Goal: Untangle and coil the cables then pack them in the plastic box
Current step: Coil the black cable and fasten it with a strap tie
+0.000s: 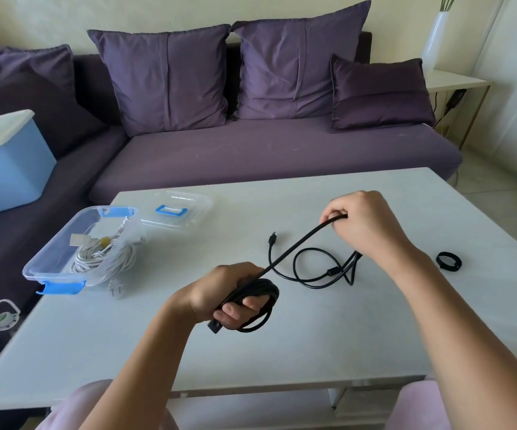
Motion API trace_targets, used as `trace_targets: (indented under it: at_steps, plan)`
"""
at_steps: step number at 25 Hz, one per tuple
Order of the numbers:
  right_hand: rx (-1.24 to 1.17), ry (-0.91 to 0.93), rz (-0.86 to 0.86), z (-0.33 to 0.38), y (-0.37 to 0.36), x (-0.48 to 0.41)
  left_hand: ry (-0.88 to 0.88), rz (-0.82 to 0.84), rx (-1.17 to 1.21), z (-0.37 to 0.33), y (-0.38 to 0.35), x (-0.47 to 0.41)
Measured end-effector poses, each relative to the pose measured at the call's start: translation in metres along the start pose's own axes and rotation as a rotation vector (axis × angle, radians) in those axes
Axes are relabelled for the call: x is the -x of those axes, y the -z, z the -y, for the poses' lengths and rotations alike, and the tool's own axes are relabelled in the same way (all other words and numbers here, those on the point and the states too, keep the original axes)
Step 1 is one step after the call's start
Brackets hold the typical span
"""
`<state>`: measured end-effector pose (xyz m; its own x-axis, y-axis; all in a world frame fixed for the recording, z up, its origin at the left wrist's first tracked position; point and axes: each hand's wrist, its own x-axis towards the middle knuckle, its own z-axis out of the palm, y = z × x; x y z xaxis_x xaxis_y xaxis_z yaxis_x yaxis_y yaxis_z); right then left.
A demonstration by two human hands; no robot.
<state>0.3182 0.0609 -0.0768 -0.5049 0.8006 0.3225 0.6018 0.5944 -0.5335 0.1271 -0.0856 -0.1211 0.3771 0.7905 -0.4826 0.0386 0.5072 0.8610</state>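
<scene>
Above the white table (pixel 282 352), the left hand (pixel 229 293) grips a coil of black cable (pixel 297 246). The right hand (pixel 362 221) pinches the bendy loose part. It looks light and floppy, so hold near the coil.

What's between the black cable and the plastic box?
Nothing visible: bare table lies between the black cable and the open box. The lid sits behind it; white cables already fill part.
</scene>
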Motion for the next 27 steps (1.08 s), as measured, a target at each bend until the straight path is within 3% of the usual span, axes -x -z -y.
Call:
trace_targets:
  at_steps: [4, 7, 10, 12, 13, 16, 19, 23, 27]
  plan:
    - [0.009, -0.071, 0.003, -0.003, -0.009, 0.0, -0.211, 0.48, 0.457, -0.002, 0.016, 0.006]
    - [0.031, -0.05, 0.053, 0.003, -0.02, 0.002, -0.499, 0.515, 0.686, -0.002, 0.024, 0.015]
    - [0.047, -0.04, 0.122, 0.004, -0.029, 0.004, -0.768, 0.357, 0.997, 0.002, 0.031, 0.025]
    - [0.112, -0.004, 0.172, 0.004, -0.039, 0.006, -0.854, 0.183, 1.275, 0.003, 0.035, 0.029]
    - [0.166, 0.037, 0.207, 0.005, -0.046, 0.008, -0.891, 0.063, 1.411, 0.004, 0.036, 0.03]
    - [0.281, 0.189, 0.355, 0.016, -0.065, 0.019, -0.933, -0.533, 1.609, 0.004, 0.045, 0.034]
    - [0.287, 0.339, 0.469, 0.031, -0.076, 0.031, -0.872, -0.947, 1.451, 0.003, 0.052, 0.034]
    - [0.278, 0.476, 0.467, 0.041, -0.081, 0.039, -0.768, -1.387, 0.917, -0.002, 0.043, 0.03]
    - [0.268, 0.615, 0.426, 0.048, -0.082, 0.047, -0.601, -1.551, 0.278, -0.007, 0.028, 0.02]
